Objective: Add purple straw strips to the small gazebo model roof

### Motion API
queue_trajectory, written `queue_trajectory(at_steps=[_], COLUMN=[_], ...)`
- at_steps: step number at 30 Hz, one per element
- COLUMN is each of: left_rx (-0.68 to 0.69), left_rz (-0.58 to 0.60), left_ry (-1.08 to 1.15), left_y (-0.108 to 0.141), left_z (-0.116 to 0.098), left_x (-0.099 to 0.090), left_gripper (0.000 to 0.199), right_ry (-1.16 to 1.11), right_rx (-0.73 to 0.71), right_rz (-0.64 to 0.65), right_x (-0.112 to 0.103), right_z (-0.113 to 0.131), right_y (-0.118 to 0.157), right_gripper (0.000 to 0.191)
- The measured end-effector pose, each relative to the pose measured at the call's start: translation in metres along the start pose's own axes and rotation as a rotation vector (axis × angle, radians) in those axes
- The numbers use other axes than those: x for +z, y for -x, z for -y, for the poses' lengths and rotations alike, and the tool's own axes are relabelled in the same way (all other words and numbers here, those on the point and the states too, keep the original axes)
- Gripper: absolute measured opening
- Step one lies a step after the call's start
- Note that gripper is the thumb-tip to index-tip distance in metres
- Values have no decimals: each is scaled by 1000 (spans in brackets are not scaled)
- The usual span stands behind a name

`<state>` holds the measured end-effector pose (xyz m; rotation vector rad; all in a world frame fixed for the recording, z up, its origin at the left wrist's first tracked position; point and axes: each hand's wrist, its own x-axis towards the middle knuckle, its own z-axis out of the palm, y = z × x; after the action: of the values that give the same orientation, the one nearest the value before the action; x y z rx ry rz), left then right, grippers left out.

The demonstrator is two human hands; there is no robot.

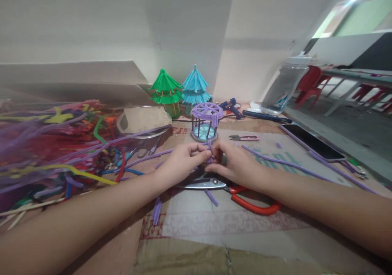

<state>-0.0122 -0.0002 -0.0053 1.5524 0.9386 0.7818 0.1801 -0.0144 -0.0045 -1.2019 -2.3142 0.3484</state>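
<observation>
Purple pipe-cleaner strip (210, 147) sits between the two hands, pinched by the left hand (189, 157) at thumb and forefinger. The right hand (230, 159) curls its fingers close against it; whether they grip it I cannot tell. Just beyond stands a purple-roofed miniature gazebo (207, 111); red-handled shears (216, 183) lie beneath the hands.

Near: we could slide over pale sheet (245, 242). Big red-handled scissors (215, 182) lie low, blocking near side of our left hand (190, 158) and right hand (234, 160). Far: round purple frame (214, 119) stops us, green house (165, 87) and blue house (195, 88) behind it. Left: messy heap (67, 140) blocks us. Right: we see small gap between long purple strip (271, 159) and phone (312, 141). Far right: tall bottle (283, 87) stands in way.
</observation>
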Motion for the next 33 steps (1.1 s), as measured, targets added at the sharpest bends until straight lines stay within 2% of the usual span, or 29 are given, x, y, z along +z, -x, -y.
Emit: queue_trajectory(at_steps=[3, 12, 26, 30, 33], left_rx=[24, 0, -58, -22, 0], left_rz=[-4, 8, 34, 63, 43], left_ry=[-5, -11, -60, -41, -86], left_y=[-2, -1, 1, -2, -2], left_z=[4, 1, -4, 1, 3], left_x=[-1, 0, 0, -2, -2], left_gripper=[29, 27, 27, 30, 30], right_ry=[26, 115, 97, 93, 103], right_rx=[-7, -39, -61, -83, -94], right_rz=[10, -2, -43, -36, -41], right_x=[-1, 0, -1, 0, 1], right_z=[2, 4, 6, 6, 4], right_y=[1, 0, 1, 2, 1], right_gripper=[34, 24, 20, 17, 17])
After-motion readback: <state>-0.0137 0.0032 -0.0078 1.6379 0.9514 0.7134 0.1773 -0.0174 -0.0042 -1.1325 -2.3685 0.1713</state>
